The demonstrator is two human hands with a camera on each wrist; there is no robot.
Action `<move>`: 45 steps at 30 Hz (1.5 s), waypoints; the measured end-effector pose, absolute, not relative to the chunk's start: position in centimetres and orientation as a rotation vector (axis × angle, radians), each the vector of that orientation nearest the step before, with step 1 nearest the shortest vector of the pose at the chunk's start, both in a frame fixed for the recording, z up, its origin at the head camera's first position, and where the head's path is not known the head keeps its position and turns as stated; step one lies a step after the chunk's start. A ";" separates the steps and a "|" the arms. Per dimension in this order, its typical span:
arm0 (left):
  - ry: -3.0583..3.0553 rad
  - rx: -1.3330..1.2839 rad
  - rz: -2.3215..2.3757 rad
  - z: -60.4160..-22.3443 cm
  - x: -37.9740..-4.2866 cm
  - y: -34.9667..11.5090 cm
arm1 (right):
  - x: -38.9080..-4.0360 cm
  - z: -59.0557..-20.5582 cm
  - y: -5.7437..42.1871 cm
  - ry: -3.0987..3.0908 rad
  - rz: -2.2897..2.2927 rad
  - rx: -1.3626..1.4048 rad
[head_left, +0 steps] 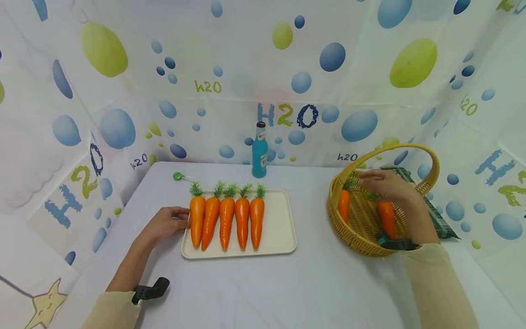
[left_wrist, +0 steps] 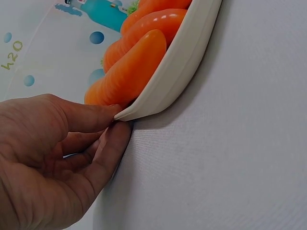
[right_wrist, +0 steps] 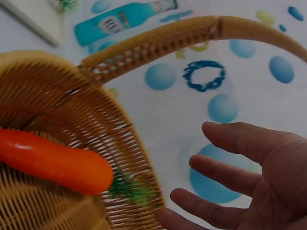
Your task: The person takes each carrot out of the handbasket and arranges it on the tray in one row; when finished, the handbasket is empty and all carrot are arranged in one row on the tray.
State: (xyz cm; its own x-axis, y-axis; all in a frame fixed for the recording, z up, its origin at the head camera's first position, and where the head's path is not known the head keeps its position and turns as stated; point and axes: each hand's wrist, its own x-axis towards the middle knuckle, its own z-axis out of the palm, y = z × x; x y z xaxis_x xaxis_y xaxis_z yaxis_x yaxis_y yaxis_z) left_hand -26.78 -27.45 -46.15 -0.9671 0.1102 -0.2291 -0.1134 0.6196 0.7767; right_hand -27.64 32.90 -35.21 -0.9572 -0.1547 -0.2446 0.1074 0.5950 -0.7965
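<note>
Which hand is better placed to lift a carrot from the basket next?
Probably the right hand: it is at the basket, holding nothing. The left hand is across the table, pinching the tray.

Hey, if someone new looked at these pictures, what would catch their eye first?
Probably the five bright orange carrots lined up side by side on the cream tray, whose left rim the left hand pinches. Next, perhaps, the wicker basket on the right, with more carrots inside and the open right hand above it. The vivid blue bottle stands upright behind the tray.
</note>
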 end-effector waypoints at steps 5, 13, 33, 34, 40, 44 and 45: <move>2.594 -0.009 1.275 -46.4 -26.7 -27.6 | -29.0 -36.9 32.2 2.448 -1.284 0.051; 2.592 -0.006 1.263 -46.5 -26.8 -27.8 | -30.1 -38.9 31.9 2.399 -1.193 0.100; 2.565 -0.041 1.299 -46.6 -27.0 -27.8 | -31.7 -39.7 30.6 2.299 -1.158 0.075; 2.564 -0.038 1.297 -46.6 -27.0 -27.8 | -31.9 -39.8 30.6 2.297 -1.164 0.072; 2.566 -0.007 1.299 -46.4 -27.0 -27.8 | -32.6 -39.9 30.6 2.303 -1.160 0.062; 2.564 -0.009 1.301 -46.4 -27.1 -27.7 | -32.8 -39.9 30.6 2.273 -1.195 0.062; 2.566 -0.011 1.301 -46.4 -27.1 -27.7 | -32.9 -39.9 30.6 2.272 -1.196 0.057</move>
